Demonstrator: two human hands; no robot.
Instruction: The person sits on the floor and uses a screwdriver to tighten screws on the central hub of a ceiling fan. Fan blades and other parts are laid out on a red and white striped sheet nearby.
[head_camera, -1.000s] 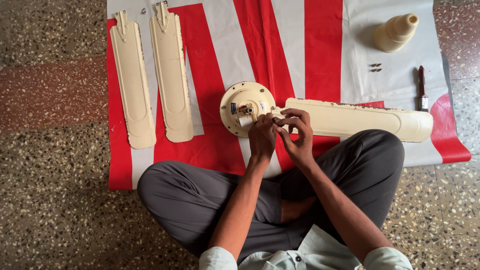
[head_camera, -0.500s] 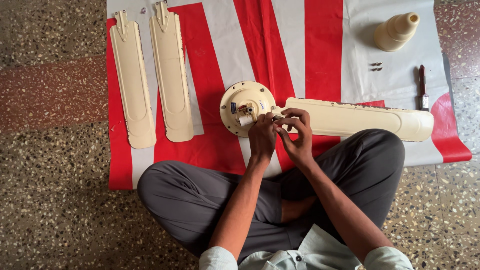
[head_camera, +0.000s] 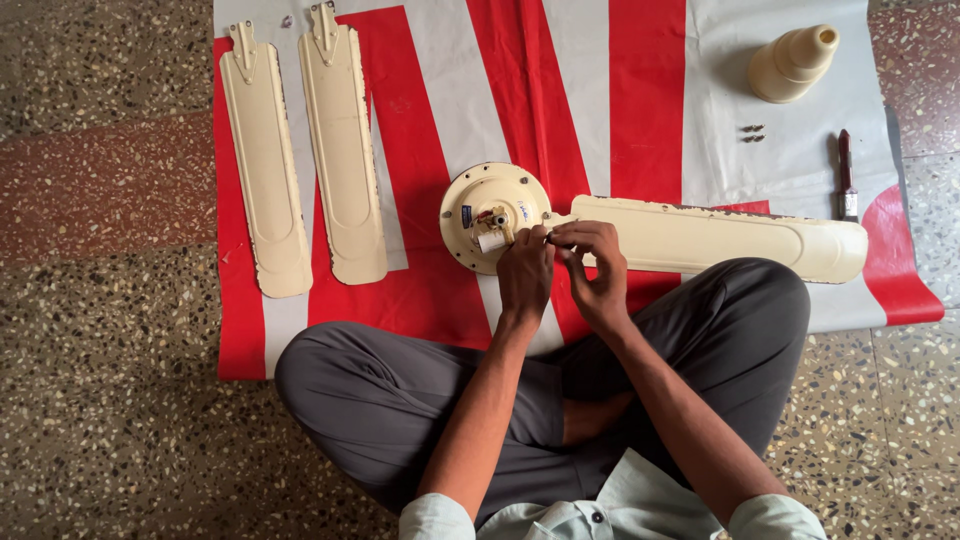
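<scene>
Near centre on the striped sheet (head_camera: 640, 90), left hand (head_camera: 524, 272) and right hand (head_camera: 592, 268) both pinched at the joint of fan motor (head_camera: 490, 215) and attached blade (head_camera: 715, 238); anything gripped hidden. Looks heavy, rigid; blade likely bendable, best held near the root.

Looked like a home or small informal repair spot, work done on the floor, not at a bench. Speckled terrazzo floor (head_camera: 110, 330) with a reddish band. A red-and-white striped plastic sheet (head_camera: 640, 110) was spread over it as a work mat. Person sat cross-legged on it. Ceiling fan parts were laid out: motor hub (head_camera: 480, 205), detached cream blades (head_camera: 300, 150), cone-shaped cover (head_camera: 792, 64), loose screws (head_camera: 751, 134), screwdriver (head_camera: 845, 178).
</scene>
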